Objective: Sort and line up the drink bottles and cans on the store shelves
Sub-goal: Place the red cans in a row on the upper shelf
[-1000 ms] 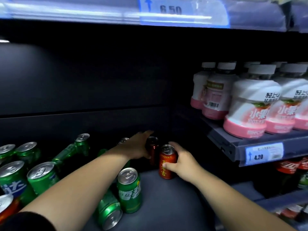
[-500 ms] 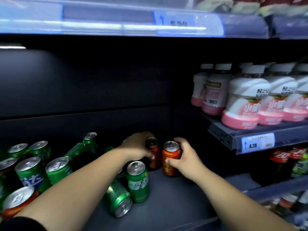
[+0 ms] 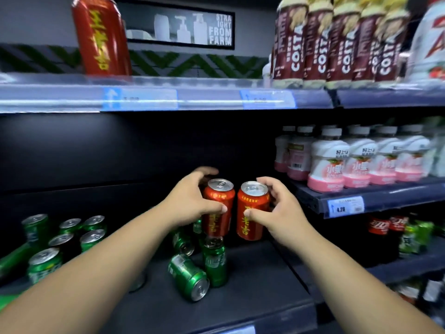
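Head view: my left hand (image 3: 190,201) is curled round a red can (image 3: 218,213). My right hand (image 3: 281,213) grips a second red can (image 3: 251,213) just right of it. Both are upright and nearly touching, mid-shelf (image 3: 260,280). Green cans (image 3: 189,277) sit nearer and to the left, some tipped over. Can't tell if the red ones are lifted.

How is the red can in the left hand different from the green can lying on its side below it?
The red can is upright, gripped by the left hand; the green can lies on its side on the shelf, untouched. The red can bears yellow characters; the green can is green with pale print. Both are drink cans with silver ends.
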`<state>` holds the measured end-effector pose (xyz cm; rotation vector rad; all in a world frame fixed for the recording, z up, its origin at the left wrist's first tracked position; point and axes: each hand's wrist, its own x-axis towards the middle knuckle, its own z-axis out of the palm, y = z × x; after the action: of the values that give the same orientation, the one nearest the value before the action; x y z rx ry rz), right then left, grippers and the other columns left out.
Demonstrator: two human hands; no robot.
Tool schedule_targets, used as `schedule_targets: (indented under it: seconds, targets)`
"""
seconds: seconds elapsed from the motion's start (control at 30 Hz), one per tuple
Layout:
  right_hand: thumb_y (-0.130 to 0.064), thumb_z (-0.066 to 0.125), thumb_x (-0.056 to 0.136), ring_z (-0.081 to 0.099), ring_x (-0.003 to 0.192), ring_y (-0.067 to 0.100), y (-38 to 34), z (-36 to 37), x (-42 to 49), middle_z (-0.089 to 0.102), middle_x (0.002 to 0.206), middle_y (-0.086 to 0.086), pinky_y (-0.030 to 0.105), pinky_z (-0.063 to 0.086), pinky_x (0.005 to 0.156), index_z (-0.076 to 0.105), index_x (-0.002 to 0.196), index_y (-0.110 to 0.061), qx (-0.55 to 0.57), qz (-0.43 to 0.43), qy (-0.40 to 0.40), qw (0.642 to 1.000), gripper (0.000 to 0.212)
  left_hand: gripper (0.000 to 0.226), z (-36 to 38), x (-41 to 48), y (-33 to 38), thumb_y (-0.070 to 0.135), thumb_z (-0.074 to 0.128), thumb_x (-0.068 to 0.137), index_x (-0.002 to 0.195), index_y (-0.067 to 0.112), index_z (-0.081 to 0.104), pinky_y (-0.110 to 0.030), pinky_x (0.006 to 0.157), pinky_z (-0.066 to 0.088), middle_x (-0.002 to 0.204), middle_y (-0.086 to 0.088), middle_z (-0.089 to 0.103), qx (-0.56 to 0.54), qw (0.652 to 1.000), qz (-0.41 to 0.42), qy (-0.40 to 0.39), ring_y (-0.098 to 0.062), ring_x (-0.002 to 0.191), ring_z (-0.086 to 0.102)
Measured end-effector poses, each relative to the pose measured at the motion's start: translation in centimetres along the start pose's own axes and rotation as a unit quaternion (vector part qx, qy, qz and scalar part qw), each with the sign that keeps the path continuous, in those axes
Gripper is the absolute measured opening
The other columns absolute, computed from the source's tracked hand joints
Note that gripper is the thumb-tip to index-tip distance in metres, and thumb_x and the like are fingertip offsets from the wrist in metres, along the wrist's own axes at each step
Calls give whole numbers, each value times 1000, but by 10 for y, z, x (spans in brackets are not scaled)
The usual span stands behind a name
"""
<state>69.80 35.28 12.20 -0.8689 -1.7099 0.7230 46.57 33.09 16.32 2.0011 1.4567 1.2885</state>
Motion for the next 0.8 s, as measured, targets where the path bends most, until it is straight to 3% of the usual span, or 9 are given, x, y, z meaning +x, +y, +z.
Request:
schedule_targets:
  seconds: [0.13,0.4,0.53,0.67,0.8]
  targets:
    - [-11,89,70,65,105,-1,-42,-12,-4,67,119,-11,27,53,91,56,127,-31,31,-34,-20,999,68,73,-20,-21,44,36,90,49,113,40,54,-28,83,57,115,5,64,-15,999,31,35,-9,101,67]
    - [-24,93,63,70,102,6,-114,-41,2,72,115,-6,38,56,92,62,124,-31,113,-103,-52,987,69,74,-52,-51,131,38,92,47,112,38,56,-28,77,56,110,0,64,-56,987,38,143,-19,94,70]
    - [-48,91,48,71,104,14,-143,-58,11,73,114,-1,48,55,98,61,122,-33,124,-135,-60,981,81,72,-57,-53,168,39,92,48,111,34,57,-36,79,59,109,-10,67,-81,978,35,189,-21,92,70]
    - [-43,95,53,72,99,14,-164,-72,19,73,112,-1,46,57,93,55,119,-39,124,-146,-62,979,76,74,-62,-53,196,38,96,52,114,29,56,-29,75,56,112,-6,65,-61,973,47,216,-21,98,68]
    - [-49,86,52,71,100,11,-191,-81,31,71,115,-1,38,59,89,53,116,-37,127,-165,-55,977,73,77,-75,-47,217,45,82,49,118,26,53,-29,76,53,112,0,63,-38,966,73,246,-15,100,65]
